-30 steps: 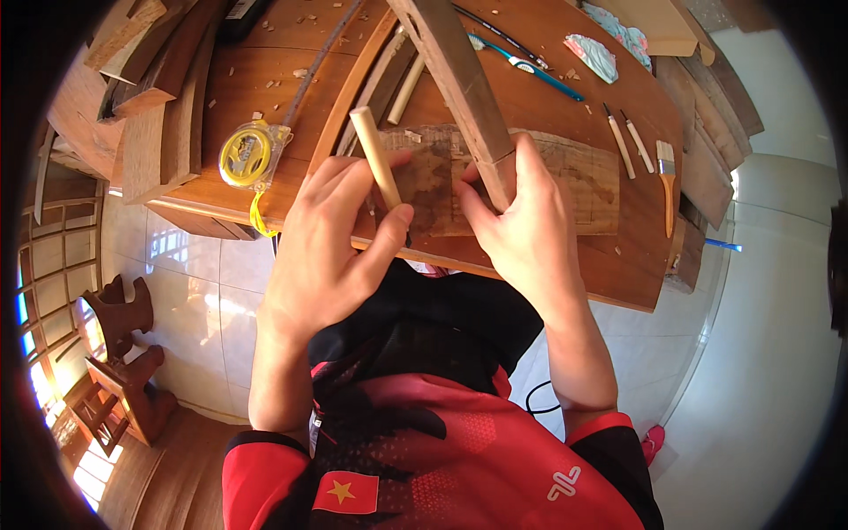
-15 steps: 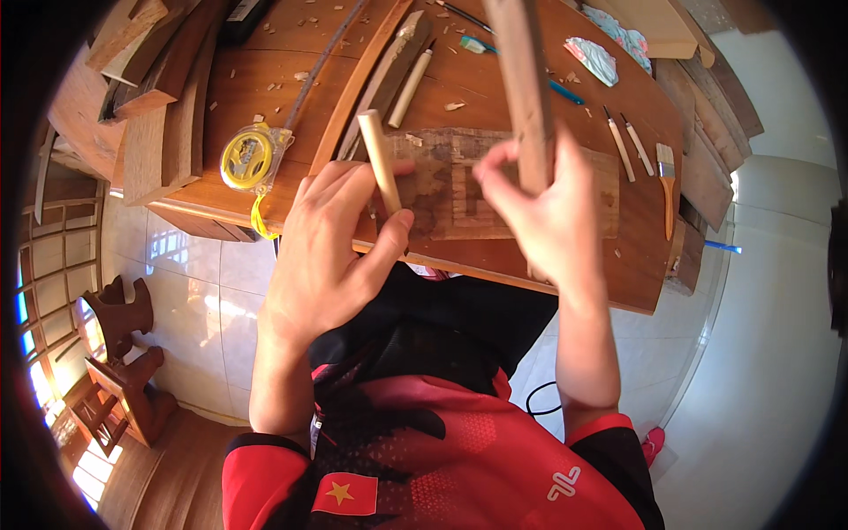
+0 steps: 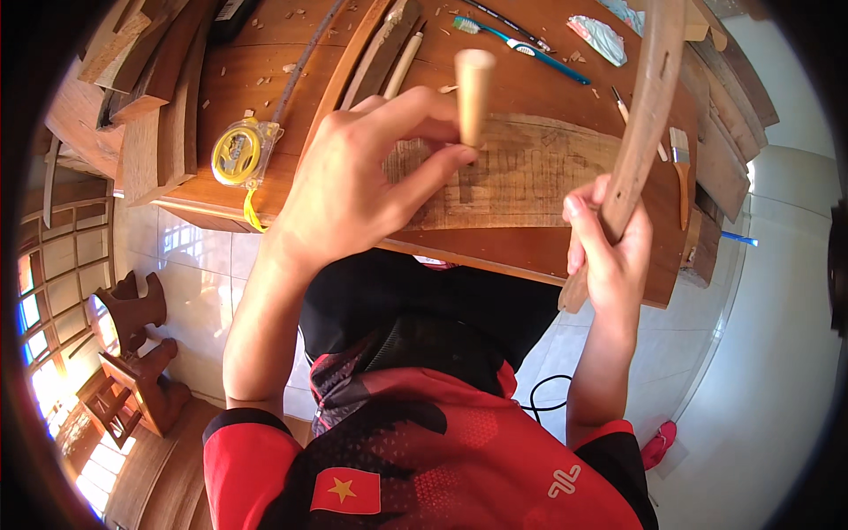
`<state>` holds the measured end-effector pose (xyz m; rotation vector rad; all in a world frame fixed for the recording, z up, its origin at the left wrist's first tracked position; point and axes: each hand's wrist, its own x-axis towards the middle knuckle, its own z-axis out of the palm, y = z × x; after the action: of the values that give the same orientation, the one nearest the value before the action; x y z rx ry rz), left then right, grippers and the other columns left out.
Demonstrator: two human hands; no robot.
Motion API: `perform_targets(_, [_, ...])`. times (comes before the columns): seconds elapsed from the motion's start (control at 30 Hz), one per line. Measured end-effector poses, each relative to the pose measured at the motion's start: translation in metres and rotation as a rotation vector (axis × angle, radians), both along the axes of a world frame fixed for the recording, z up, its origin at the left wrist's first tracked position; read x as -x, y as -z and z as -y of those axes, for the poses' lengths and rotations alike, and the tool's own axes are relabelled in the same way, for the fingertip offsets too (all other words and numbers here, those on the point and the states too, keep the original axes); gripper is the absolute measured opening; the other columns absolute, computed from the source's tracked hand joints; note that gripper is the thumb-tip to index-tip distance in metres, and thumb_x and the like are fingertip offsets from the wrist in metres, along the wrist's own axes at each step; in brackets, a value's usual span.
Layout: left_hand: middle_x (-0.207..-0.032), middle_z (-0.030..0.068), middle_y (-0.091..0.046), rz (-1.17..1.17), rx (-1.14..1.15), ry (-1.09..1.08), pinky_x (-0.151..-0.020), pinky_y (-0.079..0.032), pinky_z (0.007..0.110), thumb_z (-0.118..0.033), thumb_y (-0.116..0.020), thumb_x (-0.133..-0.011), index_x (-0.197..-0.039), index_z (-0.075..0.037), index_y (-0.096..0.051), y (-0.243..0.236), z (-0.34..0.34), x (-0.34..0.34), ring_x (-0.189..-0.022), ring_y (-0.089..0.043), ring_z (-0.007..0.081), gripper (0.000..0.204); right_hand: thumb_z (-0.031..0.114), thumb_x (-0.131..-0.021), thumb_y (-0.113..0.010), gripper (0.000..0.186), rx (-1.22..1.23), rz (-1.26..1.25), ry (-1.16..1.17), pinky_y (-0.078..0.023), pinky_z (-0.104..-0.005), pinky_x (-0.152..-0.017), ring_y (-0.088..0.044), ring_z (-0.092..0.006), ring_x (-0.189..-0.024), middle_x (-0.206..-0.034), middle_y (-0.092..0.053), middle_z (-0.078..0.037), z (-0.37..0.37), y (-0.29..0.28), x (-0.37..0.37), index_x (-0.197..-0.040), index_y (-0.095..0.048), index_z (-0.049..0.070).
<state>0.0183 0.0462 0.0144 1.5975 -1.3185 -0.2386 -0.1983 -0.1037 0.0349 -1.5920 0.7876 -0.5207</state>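
My left hand [image 3: 353, 190] pinches the lower end of a pale wooden-handled tool [image 3: 473, 93], which stands upright over a flat brown board [image 3: 548, 172] with dark markings and grain; the tool's tip is hard to make out. My right hand [image 3: 609, 247] is wrapped round a long brown wooden bar [image 3: 649, 102], held slanting upward beside the board's right part. The board lies along the front of a wooden table [image 3: 265, 53]. A yellow tape measure [image 3: 240, 153] lies left of my left hand, and a brush [image 3: 679, 177] lies right of the bar.
Stacked planks line the table's left [image 3: 155, 132] and right [image 3: 724, 132]. A teal toothbrush [image 3: 556, 66], a pencil, thin tools, a crumpled packet [image 3: 596, 37], wood strips and shavings are on the table. Carved wooden furniture [image 3: 132, 397] stands lower left.
My left hand has moved up and rightward with the pale-handled tool, now over the board's middle. My right hand has shifted right and lower, swinging the bar out to the right.
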Motion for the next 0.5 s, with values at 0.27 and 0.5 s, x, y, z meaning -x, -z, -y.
perform_targets(0.27, [-0.108,0.0147,-0.074,-0.127,-0.003,0.025,-0.094,-0.050,0.033,0.008,-0.060,-0.093,-0.111,0.003,-0.056,0.017,-0.021,0.014,-0.098,-0.067,0.0193,0.019,0.002,-0.093,-0.071,0.021,-0.029,0.012,0.010,-0.038,-0.0210,-0.041,-0.049,-0.0035,-0.049,-0.080,-0.062,-0.005,-0.009,0.005,0.022,-0.098,-0.051,0.005])
perform_targets(0.5, [-0.112,0.0171,-0.073,0.064,-0.094,0.025,-0.092,-0.050,0.031,0.007,-0.061,-0.093,-0.111,0.002,-0.050,0.025,-0.023,0.012,-0.099,-0.067,0.0188,0.021,0.003,-0.095,-0.069,0.019,-0.043,0.024,-0.056,-0.038,-0.0204,-0.041,-0.049,-0.0033,-0.050,-0.080,-0.061,-0.004,-0.006,0.008,0.026,-0.097,-0.051,0.005])
